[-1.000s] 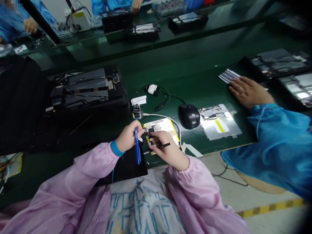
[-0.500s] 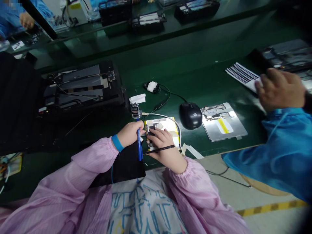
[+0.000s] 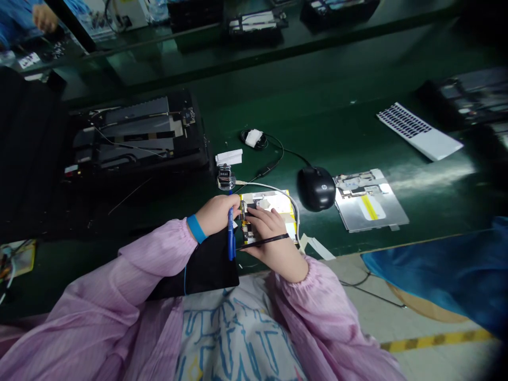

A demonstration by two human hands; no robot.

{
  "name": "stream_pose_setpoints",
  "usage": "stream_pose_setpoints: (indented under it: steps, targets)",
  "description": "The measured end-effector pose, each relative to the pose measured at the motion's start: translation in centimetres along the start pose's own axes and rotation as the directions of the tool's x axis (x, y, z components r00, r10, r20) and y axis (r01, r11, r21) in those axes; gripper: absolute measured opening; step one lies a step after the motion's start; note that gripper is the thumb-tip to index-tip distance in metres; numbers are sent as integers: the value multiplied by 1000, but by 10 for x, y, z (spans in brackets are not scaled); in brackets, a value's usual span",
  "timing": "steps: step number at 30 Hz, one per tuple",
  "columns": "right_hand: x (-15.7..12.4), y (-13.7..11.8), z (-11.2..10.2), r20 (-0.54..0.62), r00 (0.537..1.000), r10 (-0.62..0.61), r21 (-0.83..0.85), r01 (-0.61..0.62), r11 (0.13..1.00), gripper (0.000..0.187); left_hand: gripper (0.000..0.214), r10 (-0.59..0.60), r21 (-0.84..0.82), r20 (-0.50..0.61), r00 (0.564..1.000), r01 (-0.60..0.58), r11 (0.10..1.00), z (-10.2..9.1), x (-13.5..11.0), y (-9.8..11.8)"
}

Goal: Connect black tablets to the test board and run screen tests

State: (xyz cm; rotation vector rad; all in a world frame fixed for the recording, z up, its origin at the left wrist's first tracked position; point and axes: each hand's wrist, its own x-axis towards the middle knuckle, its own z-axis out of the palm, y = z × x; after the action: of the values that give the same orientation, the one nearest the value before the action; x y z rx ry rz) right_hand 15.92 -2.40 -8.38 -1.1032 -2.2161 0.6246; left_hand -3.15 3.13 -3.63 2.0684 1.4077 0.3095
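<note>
On the bench in front of me lies a flat battery with a small circuit board along its left side [image 3: 283, 201], edged in yellow tape. My left hand [image 3: 217, 212] is closed at its left edge with a blue pen [image 3: 232, 238] in the grip, pointing down toward me. My right hand [image 3: 270, 233] rests over the battery, fingertips on the board side. A thin black tool like tweezers [image 3: 254, 244] is held across that hand. What the left fingertips pinch is hidden. A white cable [image 3: 273, 186] curves around the battery from a small counter-like device [image 3: 225, 177].
A black mouse [image 3: 317, 188] and a silver battery plate [image 3: 367, 211] are to the right, a white keyboard [image 3: 416, 132] beyond. An opened device in a black case [image 3: 138, 132] sits left. A co-worker's blue sleeve [image 3: 444, 270] is at right.
The co-worker's hand has left the keyboard and gone out of view, the blue sleeve dropping lower. My view has shifted slightly; both my hands keep their places at the battery.
</note>
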Motion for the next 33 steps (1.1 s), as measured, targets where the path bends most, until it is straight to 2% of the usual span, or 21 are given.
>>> stream_pose_setpoints:
  steps: [12,20,26,30,33]
  targets:
    - [0,-2,-1,-2,1000,7,10,-7,1000,54,20,-65,22,-15,998,65,998,3,0,6]
    - [-1,0,2,-11,1000,-10,26,10,1000,52,22,-42,4,-42,998,42,999,10,0,12]
    - [2,-5,-1,55,998,-6,-42,9,999,53,22,-64,5,-40,997,65,998,9,0,14]
    - [3,-12,-1,104,994,25,-104,-15,994,59,23,-35,-15,-38,999,35,999,9,0,12]
    - [2,-11,-9,142,990,17,-23,-14,1000,71,24,-34,-15,-49,998,33,999,9,1,8]
